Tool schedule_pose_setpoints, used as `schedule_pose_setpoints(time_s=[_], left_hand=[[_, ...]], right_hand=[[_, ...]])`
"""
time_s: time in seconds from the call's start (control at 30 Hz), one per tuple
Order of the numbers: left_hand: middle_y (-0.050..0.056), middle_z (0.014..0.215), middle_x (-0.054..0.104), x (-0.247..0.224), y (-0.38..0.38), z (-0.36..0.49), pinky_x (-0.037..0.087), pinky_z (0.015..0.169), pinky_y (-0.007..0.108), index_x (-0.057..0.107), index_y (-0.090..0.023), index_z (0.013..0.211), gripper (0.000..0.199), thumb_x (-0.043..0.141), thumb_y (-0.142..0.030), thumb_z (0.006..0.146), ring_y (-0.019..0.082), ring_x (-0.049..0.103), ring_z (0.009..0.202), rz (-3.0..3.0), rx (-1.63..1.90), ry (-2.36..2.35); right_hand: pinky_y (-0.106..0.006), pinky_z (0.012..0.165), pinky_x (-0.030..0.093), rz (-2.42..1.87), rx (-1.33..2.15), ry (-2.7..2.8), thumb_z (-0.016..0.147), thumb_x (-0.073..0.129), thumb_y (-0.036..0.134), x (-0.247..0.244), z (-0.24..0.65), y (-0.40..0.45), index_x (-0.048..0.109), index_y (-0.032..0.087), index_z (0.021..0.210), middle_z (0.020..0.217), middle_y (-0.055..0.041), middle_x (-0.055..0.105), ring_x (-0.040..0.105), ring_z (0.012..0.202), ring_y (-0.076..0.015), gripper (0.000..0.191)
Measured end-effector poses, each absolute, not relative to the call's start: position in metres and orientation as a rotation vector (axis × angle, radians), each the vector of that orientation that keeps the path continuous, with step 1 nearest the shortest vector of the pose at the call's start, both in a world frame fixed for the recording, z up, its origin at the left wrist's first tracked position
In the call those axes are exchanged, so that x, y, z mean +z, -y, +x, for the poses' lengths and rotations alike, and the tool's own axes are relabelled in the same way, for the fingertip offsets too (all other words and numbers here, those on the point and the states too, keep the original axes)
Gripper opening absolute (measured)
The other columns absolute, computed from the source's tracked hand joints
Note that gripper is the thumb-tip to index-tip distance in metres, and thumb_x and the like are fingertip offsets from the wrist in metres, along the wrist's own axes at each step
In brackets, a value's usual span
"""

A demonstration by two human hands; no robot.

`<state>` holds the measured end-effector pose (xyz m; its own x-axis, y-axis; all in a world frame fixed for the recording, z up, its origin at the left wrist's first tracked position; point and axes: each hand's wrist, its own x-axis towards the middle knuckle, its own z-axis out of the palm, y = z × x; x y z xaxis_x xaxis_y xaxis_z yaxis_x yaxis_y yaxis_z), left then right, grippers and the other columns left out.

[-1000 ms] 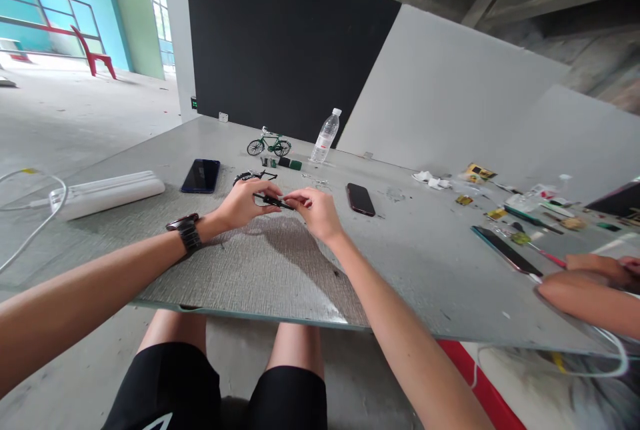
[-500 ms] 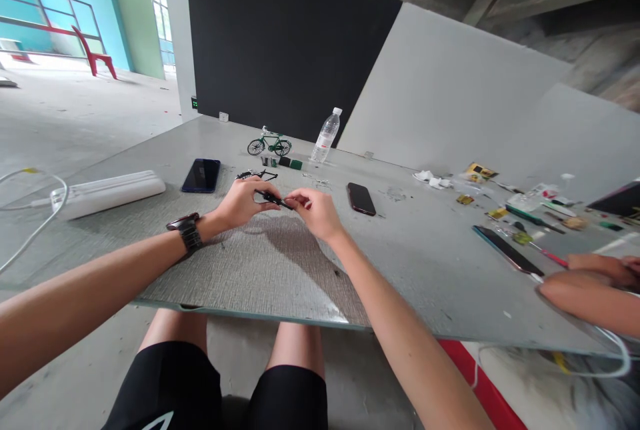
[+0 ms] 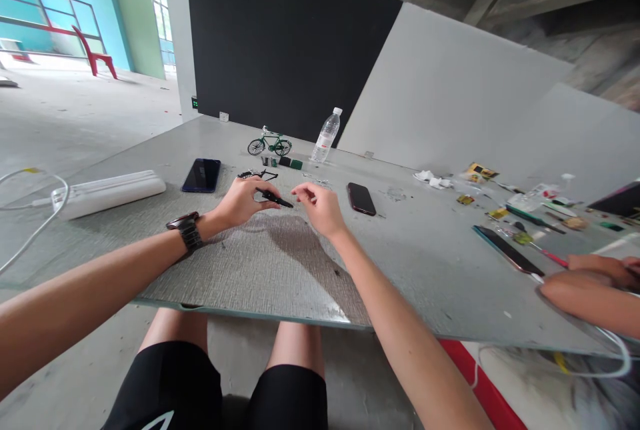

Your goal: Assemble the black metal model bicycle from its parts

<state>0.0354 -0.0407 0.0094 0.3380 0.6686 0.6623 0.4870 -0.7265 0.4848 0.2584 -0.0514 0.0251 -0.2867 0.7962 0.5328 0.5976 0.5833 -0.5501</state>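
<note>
My left hand pinches a slim black part between thumb and fingers, just above the table. The part's pointed end sticks out to the right. My right hand is a short way to the right of that end, apart from it. Its fingers are curled, with thumb and forefinger close together; anything between them is too small to make out. Beyond my left hand lies a thin black frame-like piece, partly hidden by the fingers. Farther back stands a small green model bicycle, with small dark green and black blocks before it.
A blue-black phone and a white power strip lie to the left. On the right are a dark phone, a water bottle, scattered tools and packets, and another person's arm. The table edge runs above my knees.
My right hand has let go of the black part's right end and drawn slightly away. My left hand keeps its hold in nearly the same place.
</note>
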Motion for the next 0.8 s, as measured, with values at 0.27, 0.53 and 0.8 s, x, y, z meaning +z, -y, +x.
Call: schedule_pose_setpoints(time_s=[0.27, 0.53, 0.8], left_hand=[[0.001, 0.086, 0.076, 0.009, 0.041, 0.037, 0.051, 0.079, 0.030, 0.079, -0.027, 0.088, 0.014, 0.084, -0.033, 0.076, 0.019, 0.068, 0.078, 2.430, 1.349, -1.047], [0.001, 0.088, 0.077, 0.011, 0.043, 0.036, 0.051, 0.080, 0.029, 0.078, -0.024, 0.088, 0.013, 0.084, -0.030, 0.078, 0.019, 0.068, 0.083, 2.445, 1.352, -1.060], [0.002, 0.092, 0.077, 0.011, 0.042, 0.035, 0.052, 0.082, 0.031, 0.077, -0.022, 0.088, 0.013, 0.083, -0.029, 0.078, 0.020, 0.070, 0.089, 2.418, 1.410, -0.965]], right_hand=[[-0.030, 0.072, 0.041, -1.453, 0.070, 2.118, 0.092, 0.062, 0.027, 0.016, 0.291, 0.031, 0.072, 0.022, 0.088, 0.090, -0.0046, 0.070, 0.060, 0.078, -0.0180, 0.013], [-0.028, 0.074, 0.040, -1.601, 0.008, 2.203, 0.093, 0.061, 0.029, 0.016, 0.292, 0.027, 0.072, 0.023, 0.091, 0.094, -0.0045, 0.071, 0.061, 0.083, -0.0179, 0.013], [-0.028, 0.061, 0.033, -1.883, -0.229, 1.910, 0.096, 0.055, 0.036, 0.032, 0.330, 0.026, 0.074, 0.023, 0.092, 0.094, -0.0069, 0.074, 0.063, 0.083, -0.0212, 0.023]])
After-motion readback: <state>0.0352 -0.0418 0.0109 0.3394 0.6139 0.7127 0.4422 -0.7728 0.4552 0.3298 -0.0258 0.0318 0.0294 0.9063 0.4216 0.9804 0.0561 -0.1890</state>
